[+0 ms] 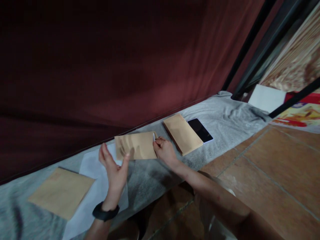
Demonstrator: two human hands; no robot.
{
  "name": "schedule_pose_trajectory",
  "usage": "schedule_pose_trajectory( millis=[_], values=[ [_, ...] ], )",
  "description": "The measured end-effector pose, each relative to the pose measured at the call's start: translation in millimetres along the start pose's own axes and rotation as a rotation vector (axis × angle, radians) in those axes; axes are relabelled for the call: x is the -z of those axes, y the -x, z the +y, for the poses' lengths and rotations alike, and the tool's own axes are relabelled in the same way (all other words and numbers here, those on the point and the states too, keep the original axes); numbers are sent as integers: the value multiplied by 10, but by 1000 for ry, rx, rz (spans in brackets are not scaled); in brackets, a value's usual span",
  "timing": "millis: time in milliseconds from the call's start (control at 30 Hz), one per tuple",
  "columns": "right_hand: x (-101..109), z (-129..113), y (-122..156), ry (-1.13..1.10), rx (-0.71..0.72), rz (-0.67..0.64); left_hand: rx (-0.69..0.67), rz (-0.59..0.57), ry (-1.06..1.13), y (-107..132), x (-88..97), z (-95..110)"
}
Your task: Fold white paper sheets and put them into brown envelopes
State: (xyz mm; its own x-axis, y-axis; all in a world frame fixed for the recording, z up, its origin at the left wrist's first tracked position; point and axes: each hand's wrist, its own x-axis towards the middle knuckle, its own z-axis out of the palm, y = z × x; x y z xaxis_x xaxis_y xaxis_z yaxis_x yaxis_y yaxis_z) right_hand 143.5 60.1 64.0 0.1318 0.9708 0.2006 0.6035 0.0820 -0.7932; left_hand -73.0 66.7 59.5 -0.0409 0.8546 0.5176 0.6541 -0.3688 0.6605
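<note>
A tan paper envelope is in front of me, its mouth toward the right. My right hand is closed in a pinch at that mouth, where a narrow edge of white paper shows; the fingertips are partly hidden. At the envelope's left end my left hand is open, thumb and fingers spread, with a black band on the wrist. The thumb overlaps the envelope's lower left part; whether it touches I cannot tell. White sheets lie under and beside this hand.
Another tan envelope lies at the left, partly over the white paper. To the right, a dark-screened tablet or phone sticks out from a third envelope. A grey cloth covers the narrow surface, below a dark red curtain.
</note>
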Motion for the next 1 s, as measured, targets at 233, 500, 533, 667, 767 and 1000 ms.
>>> schedule_pose_trajectory(
  millis=[233,500,533,667,767,1000],
  values=[
    [-31,21,-3,-210,55,89,699,229,710,101,-36,-33],
    [-77,-9,65,-403,50,99,1100,216,1281,286,-169,358],
    [-90,-11,75,-414,45,84,1145,191,1332,296,-187,385],
    [-167,-26,129,-496,-3,-3,1225,4,1525,328,-211,504],
    [-215,-43,166,-527,-15,-58,1224,-32,1590,337,-197,575],
    [-253,-87,196,-450,99,-98,1315,-174,1561,336,-142,497]
  ],
)
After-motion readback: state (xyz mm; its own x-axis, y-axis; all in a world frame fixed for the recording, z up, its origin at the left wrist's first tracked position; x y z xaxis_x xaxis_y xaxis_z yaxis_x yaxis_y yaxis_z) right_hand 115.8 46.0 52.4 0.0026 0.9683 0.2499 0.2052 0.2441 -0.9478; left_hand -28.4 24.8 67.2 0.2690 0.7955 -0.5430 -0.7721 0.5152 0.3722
